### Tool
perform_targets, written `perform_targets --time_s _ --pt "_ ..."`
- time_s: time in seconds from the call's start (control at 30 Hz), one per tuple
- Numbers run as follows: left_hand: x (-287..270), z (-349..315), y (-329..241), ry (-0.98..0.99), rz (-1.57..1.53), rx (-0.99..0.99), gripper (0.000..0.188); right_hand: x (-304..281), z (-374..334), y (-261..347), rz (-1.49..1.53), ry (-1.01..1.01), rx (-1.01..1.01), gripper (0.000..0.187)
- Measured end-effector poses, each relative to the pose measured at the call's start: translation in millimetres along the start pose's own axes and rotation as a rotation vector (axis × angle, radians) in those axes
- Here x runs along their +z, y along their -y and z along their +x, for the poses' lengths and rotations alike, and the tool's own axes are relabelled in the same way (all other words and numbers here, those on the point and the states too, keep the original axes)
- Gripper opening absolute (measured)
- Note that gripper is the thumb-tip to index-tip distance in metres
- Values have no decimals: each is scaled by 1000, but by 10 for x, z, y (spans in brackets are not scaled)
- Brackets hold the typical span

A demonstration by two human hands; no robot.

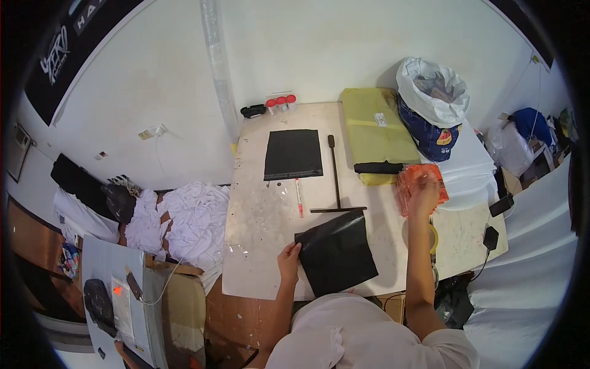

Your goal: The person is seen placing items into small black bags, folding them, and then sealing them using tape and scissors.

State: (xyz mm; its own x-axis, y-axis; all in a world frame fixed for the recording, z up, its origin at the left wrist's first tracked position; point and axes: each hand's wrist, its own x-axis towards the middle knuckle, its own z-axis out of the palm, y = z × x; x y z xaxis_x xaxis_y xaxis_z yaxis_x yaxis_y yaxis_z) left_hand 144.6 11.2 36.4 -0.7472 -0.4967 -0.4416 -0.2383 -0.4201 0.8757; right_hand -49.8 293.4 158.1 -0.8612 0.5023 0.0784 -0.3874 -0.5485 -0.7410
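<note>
My left hand [288, 261] pinches the left edge of a black plastic mailing bag [338, 255], which is tilted at the table's near edge, close to my body. Over at the right, my right hand [425, 195] is on a pile of orange plastic-looking packets [407, 183]; its fingers are blurred, so their grip is unclear. Another black bag [294, 155] lies flat farther back. Between the two bags rest a dark T-shaped tool [335, 178] and a red-and-white marker [299, 198].
A yellow-green folded package [375, 132] and a dark blue sack with a white liner [439, 126] stand at the back right. White sheets [464, 178] lie beside them. Red-lidded jars [281, 104] stand at the back left. A yellow tape roll [434, 238] sits by my right forearm.
</note>
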Motion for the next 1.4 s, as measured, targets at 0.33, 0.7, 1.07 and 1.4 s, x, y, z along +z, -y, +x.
perform_targets --time_s 0.33,0.7,1.07,1.4 --pt "130 102 160 90 137 30 31 1086 -1296 -485 -279 621 -372 11" --pt "21 109 258 184 391 177 27 561 -1714 -1593 -678 1645 42 28" --pt "83 354 -226 378 406 -36 38 -639 -536 -545 -1408 1055 -62 55" --pt "311 545 -201 303 717 133 33 -1234 -1098 -340 -1539 864 -268 87"
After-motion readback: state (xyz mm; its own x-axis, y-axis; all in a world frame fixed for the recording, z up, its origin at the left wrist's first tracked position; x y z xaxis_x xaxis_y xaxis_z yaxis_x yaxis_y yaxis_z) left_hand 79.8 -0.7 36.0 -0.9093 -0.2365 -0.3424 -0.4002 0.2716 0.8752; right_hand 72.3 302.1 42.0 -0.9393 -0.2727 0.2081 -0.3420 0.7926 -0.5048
